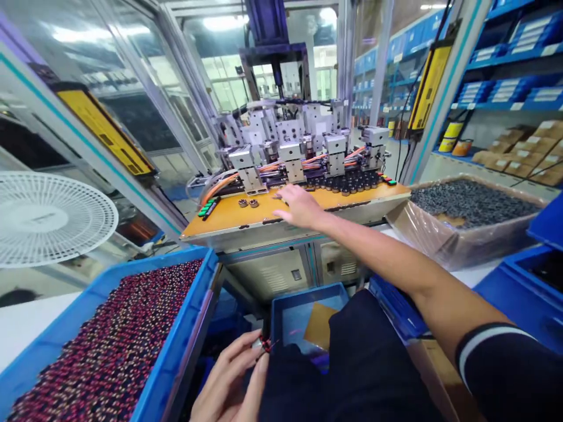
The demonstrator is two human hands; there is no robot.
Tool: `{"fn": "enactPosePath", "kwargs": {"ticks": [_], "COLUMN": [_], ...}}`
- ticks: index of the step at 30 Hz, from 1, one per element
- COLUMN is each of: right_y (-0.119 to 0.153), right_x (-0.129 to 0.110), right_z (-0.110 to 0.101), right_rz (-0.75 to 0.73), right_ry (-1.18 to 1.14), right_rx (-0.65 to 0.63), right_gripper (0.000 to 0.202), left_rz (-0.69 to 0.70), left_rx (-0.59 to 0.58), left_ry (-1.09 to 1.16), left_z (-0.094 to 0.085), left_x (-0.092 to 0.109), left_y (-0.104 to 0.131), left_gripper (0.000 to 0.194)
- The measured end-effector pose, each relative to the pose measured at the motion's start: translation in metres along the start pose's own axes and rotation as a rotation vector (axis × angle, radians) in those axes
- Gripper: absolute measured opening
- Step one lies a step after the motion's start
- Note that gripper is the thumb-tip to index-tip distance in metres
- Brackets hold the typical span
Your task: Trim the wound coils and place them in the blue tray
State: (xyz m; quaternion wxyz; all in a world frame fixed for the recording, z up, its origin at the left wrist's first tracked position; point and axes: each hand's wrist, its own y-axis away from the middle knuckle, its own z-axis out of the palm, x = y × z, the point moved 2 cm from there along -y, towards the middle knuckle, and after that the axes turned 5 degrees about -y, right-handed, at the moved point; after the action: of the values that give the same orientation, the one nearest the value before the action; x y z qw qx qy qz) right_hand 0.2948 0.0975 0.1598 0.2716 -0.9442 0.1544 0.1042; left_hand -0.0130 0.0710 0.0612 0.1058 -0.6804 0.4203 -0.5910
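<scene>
My left hand [231, 378] is low in the middle of the view, fingertips pinched on a small wire-wound part [265, 344] with red and dark strands and a silvery end. My right hand [301, 208] is stretched out over the orange worktop [229, 218], thumb apart from the fingers, close to the front of a clamping machine [291, 153]. No held object shows clearly in it. Two small round metal parts [248, 203] stand on the worktop to its left. Behind and right of the hand, several dark round parts [347, 183] are grouped together.
At left, a blue bin [204, 266] holds many red-and-dark wound parts, beside a white fan [57, 220]. A plastic-lined carton [453, 240] of dark parts stands right. Below the worktop is a blue tray [285, 302] with a brown sheet. Yellow bars [103, 129] flank the machine.
</scene>
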Motion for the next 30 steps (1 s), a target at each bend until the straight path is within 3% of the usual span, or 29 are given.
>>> {"fn": "enactPosePath", "kwargs": {"ticks": [3, 6, 10, 15, 19, 23, 26, 28, 30], "right_y": [-0.043, -0.054, -0.044, -0.009, 0.050, 0.148, 0.225, 0.262, 0.282], "right_x": [0.026, 0.043, 0.054, 0.061, 0.053, 0.019, -0.014, -0.034, -0.048], "right_z": [0.014, 0.028, 0.031, 0.011, -0.002, 0.010, 0.022, 0.025, 0.023], "right_rz": [0.065, 0.139, 0.126, 0.049, 0.021, -0.048, -0.047, -0.024, -0.010], "right_ry": [0.109, 0.199, 0.269, 0.262, 0.234, 0.069, -0.462, -0.728, -0.902], "right_rx": [-0.118, -0.223, -0.282, -0.301, -0.224, -0.218, -0.278, -0.355, -0.390], "right_gripper": [0.051, 0.056, 0.053, 0.054, 0.045, 0.050, 0.038, 0.050, 0.065], "left_rz": [0.000, -0.053, -0.111, -0.154, -0.160, -0.170, -0.171, -0.167, -0.162], "left_rx": [-0.034, -0.021, -0.003, -0.026, -0.040, -0.074, -0.096, -0.099, -0.105], "left_ry": [-0.026, -0.017, 0.031, 0.078, 0.116, 0.132, 0.127, 0.123, 0.121], "left_z": [-0.008, -0.015, -0.019, -0.012, -0.004, -0.002, 0.000, 0.001, 0.003], "left_x": [0.001, -0.001, -0.005, -0.004, 0.003, 0.006, 0.005, 0.005, 0.006], "left_y": [-0.004, -0.003, 0.002, 0.007, 0.009, 0.012, 0.012, 0.012, 0.011], "left_gripper": [0.021, 0.019, 0.019, 0.020, 0.020, 0.022, 0.023, 0.023, 0.023]}}
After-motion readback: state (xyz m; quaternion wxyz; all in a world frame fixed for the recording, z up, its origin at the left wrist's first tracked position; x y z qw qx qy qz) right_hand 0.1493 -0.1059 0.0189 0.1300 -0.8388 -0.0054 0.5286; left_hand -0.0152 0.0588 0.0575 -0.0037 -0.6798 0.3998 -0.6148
